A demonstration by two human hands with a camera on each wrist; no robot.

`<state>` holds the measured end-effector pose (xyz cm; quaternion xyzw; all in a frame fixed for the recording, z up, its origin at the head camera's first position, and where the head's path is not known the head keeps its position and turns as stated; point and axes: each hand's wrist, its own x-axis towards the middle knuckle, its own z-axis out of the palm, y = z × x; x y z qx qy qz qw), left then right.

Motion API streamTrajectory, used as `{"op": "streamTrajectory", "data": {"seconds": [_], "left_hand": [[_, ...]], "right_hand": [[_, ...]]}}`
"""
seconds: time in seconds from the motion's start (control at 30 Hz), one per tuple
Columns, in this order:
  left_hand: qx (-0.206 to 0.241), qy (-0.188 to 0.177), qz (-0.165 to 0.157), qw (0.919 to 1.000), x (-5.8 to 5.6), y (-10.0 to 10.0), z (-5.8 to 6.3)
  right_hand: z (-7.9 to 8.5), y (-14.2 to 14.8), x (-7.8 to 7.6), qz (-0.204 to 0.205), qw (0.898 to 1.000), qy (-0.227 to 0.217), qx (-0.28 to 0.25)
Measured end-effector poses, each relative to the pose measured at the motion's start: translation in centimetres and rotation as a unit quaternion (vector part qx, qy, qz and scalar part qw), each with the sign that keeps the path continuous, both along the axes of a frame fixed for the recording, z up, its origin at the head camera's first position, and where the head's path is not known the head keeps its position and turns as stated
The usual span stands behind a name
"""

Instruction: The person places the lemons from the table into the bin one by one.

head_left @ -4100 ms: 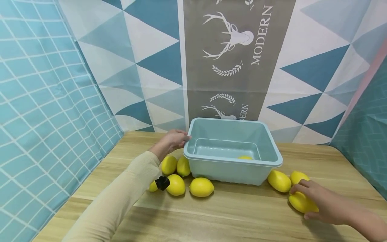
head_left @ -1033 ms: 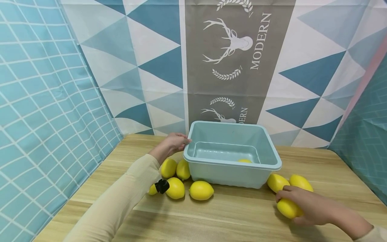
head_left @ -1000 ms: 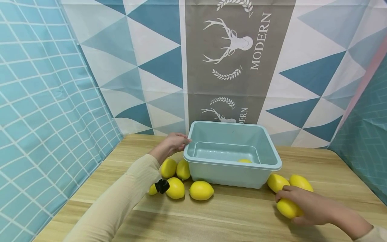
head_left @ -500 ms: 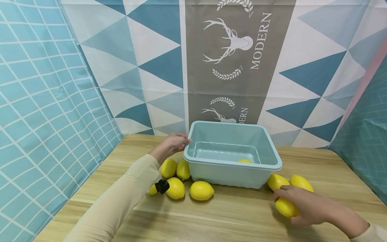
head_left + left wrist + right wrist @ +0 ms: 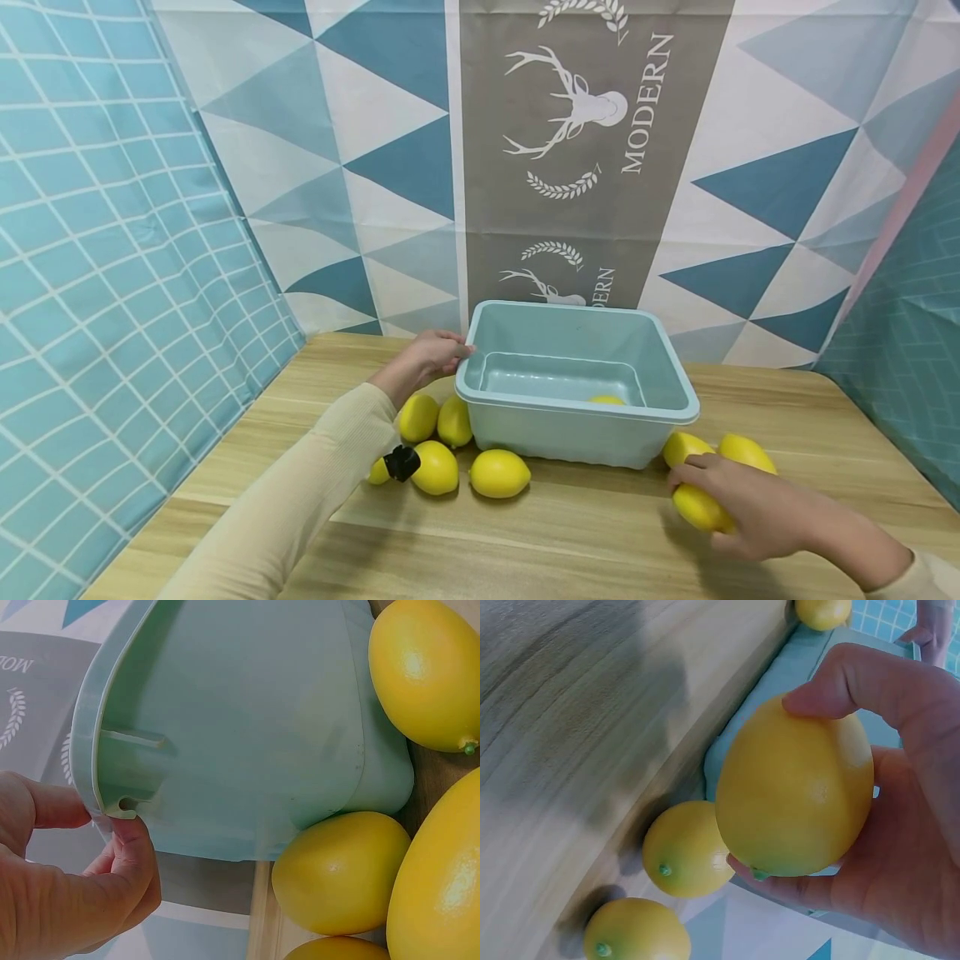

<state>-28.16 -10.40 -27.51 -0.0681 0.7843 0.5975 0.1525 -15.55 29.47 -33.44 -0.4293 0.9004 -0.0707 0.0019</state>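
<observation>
A light blue-green plastic basin (image 5: 570,429) stands near the back of the table, one lemon (image 5: 607,400) showing on its floor. My left hand (image 5: 431,354) pinches the basin's left rim between thumb and fingers, plainly seen in the left wrist view. At the right, my right hand (image 5: 757,508) grips a lemon (image 5: 795,787), thumb on one side and fingers round the other. In the head view that lemon is partly covered by the hand. Just behind it lie two more lemons, one (image 5: 678,447) beside the basin's corner and another (image 5: 746,452) farther right.
Several lemons (image 5: 435,468) are grouped left of the basin under my left forearm; one lemon (image 5: 500,473) lies before its front wall. The wooden table (image 5: 570,550) meets a patterned cloth backdrop (image 5: 397,192) behind and tiled-print cloth (image 5: 112,250) at the left.
Since the oldest frame my right hand has moved left, bringing the gripped lemon closer to the basin; in the last second it shifts slightly further left. The left hand keeps its hold on the rim.
</observation>
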Motion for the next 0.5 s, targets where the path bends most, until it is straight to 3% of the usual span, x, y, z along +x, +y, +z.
{"op": "streamTrajectory", "data": {"seconds": [0.2,0.5], "left_hand": [[-0.005,0.001,-0.003,1.0000,-0.1,0.0,-0.1],[-0.008,0.005,-0.013,0.9999,0.0,-0.1,-0.1]], "right_hand": [[0.3,-0.5,0.3,-0.017,0.999,0.037,0.001],[1.2,-1.6,0.5,0.002,0.995,0.099,-0.019]]}}
